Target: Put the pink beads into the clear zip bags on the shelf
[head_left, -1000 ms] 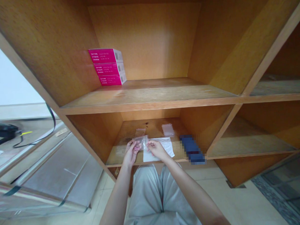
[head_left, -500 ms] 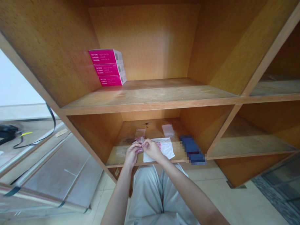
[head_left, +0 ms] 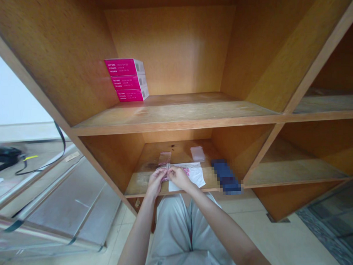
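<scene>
Just above the front of the lower shelf, a small clear plastic bag with pinkish-red contents is between my two hands. My left hand has its fingers closed on the bag's left side. From the right, my right hand pinches the bag's upper edge, its fingertips close to the left ones. Partly beneath the right hand lies a white sheet, cloth or paper, bearing small pink pieces. Right behind the hands lies another clear bag; whether it holds anything is hard to tell.
Farther right on the shelf lies a stack of clear bags. A blurred-out dark blue object overhangs the front edge. Three pink boxes are stacked on the upper shelf. A glass-topped frame stands left of the cabinet.
The bag's top, spread leftward before, is now drawn up narrow between the fingertips. My right hand has shifted very slightly. The things on the shelves have stayed put.
</scene>
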A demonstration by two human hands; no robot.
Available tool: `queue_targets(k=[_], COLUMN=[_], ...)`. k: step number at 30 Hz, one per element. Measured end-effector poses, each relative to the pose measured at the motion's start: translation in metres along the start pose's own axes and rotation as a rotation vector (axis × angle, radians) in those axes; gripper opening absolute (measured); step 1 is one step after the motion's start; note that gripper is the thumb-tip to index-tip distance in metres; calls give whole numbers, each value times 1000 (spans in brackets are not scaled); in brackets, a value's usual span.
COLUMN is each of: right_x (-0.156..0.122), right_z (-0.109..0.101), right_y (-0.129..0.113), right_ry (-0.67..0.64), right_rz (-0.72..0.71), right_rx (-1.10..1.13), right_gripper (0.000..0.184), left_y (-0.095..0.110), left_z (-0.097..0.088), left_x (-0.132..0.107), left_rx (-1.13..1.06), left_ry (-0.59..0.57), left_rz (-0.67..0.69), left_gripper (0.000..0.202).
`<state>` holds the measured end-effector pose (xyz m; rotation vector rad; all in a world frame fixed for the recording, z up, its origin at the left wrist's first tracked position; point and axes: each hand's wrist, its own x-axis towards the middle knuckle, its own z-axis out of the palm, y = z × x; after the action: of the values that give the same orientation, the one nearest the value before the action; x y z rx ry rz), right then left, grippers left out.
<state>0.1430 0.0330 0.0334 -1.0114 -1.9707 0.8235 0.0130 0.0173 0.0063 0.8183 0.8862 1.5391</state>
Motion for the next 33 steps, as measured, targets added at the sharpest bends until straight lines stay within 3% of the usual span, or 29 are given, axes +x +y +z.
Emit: queue_targets(k=[18, 25, 33], right_x=[10, 11, 15], right_z=[-1, -4, -11], right_y=[0, -8, -11], right_ry=[0, 12, -77], right_rz=[59, 42, -2], right_rx=[33, -175, -281], right_gripper=[8, 6, 10], left_y=[-8, -9, -8], left_z=[-5, -4, -3], left_x=[4, 4, 3], left_rx=[88, 66, 130], left_ry=[-2, 30, -35], left_rz=[24, 5, 30], left_gripper=[15, 12, 11])
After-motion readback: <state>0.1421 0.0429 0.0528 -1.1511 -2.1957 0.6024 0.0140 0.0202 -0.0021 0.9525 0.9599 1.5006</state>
